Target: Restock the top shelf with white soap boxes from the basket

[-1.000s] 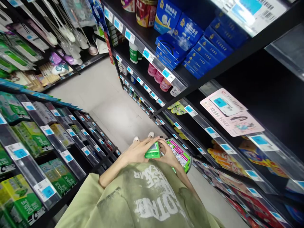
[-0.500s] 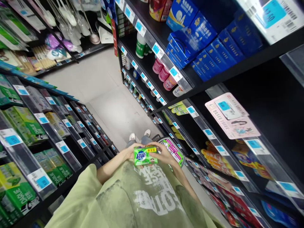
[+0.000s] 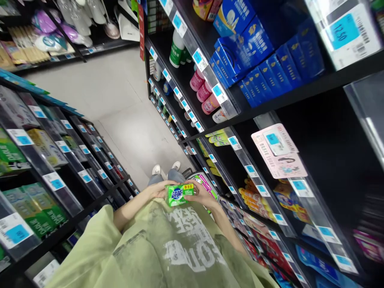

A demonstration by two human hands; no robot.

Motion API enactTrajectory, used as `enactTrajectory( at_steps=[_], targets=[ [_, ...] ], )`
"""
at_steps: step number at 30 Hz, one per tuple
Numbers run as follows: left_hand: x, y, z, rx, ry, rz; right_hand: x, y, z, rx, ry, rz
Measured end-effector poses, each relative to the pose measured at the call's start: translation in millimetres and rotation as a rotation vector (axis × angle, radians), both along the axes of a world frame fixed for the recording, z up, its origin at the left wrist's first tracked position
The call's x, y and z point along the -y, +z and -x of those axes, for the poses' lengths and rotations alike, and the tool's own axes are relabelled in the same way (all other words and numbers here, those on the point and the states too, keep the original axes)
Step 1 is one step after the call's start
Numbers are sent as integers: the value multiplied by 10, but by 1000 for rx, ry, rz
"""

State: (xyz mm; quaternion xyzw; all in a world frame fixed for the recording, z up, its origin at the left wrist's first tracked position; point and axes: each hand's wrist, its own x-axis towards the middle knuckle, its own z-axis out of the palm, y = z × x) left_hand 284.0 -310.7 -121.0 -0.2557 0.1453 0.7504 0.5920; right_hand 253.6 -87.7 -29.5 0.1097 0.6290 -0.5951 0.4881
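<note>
A green pack of laundry soap [image 3: 177,195], with a blue oval logo and a yellow corner label, is held in front of my shirt, its printed face up toward me. My left hand [image 3: 158,190] grips its left end, with most fingers hidden behind it. On the right, my right hand [image 3: 201,193] is closed round the other end, thumb over the front. Just beyond that hand, a shopping basket [image 3: 192,174] with bright pink and green packs in it is partly covered by my arm.
Shelves with toothpaste boxes [image 3: 33,208] run along my left. A taller rack on the right holds blue boxes [image 3: 267,68], pink bottles [image 3: 204,90] and yellow-orange packs [image 3: 255,200]. Grey floor [image 3: 126,120] stretches between them. A pink card sign [image 3: 279,152] sticks out from the right rack.
The view has shifted, so the shelves and my body appear farther left. Both hands keep hold of the soap pack, which looks slightly more level and sharper.
</note>
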Motion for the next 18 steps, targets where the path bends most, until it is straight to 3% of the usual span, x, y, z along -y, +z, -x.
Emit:
enactTrajectory(
  at_steps=[3,7,12,15,18],
  targets=[
    [-67,56,90,-13,60,56,-65,-33,21,72,-47,-12],
    [-123,197,177,-117,6,109,-175,-30,56,97,-73,-85],
    [-129,428,300,-266,35,-54,-548,208,329,-6,-27,-137],
    [-161,431,373,-296,98,-110,-912,322,624,-182,-103,-266],
    [-218,341,363,-302,118,-55,-1258,355,982,-439,-212,-433]
  ],
)
